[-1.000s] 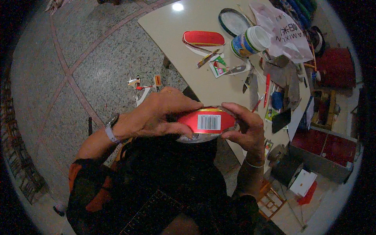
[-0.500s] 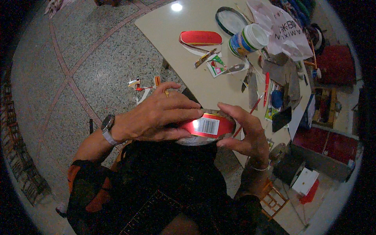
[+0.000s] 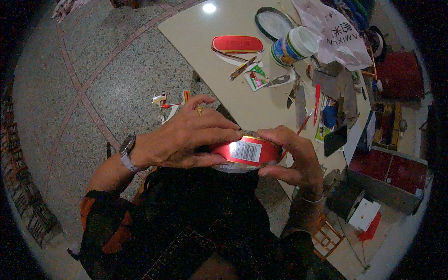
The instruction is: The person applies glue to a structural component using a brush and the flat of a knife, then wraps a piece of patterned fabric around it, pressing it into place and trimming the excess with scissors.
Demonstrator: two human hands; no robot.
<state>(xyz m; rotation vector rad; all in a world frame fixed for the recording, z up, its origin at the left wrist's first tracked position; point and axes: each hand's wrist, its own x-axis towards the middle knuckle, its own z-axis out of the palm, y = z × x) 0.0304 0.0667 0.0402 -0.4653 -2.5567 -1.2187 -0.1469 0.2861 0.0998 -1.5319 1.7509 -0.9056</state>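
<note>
Over my lap, both hands hold an oval piece (image 3: 268,151) with a shiny red face, a gold edge and a white barcode patch. A greyish rim shows along its lower side. My left hand (image 3: 196,135), wearing a ring and a wristwatch, grips its left end, fingers along the top and thumb below, covering that end. At the right end, my right hand (image 3: 296,156) pinches it between thumb and fingers. A similar red oval piece (image 3: 238,44) lies on the table with pale layers under it.
The pale table (image 3: 196,28) carries an opened white tub (image 3: 294,46), its round lid (image 3: 275,23), a white plastic bag (image 3: 338,37), a red pen (image 3: 317,102), a dark phone (image 3: 336,141) and several scraps and tools. Paper offcuts (image 3: 170,107) lie on the floor left of the table.
The fingers of my right hand have shifted slightly left along the top edge of the oval piece. Both hands keep their hold, and the table things look unmoved.
</note>
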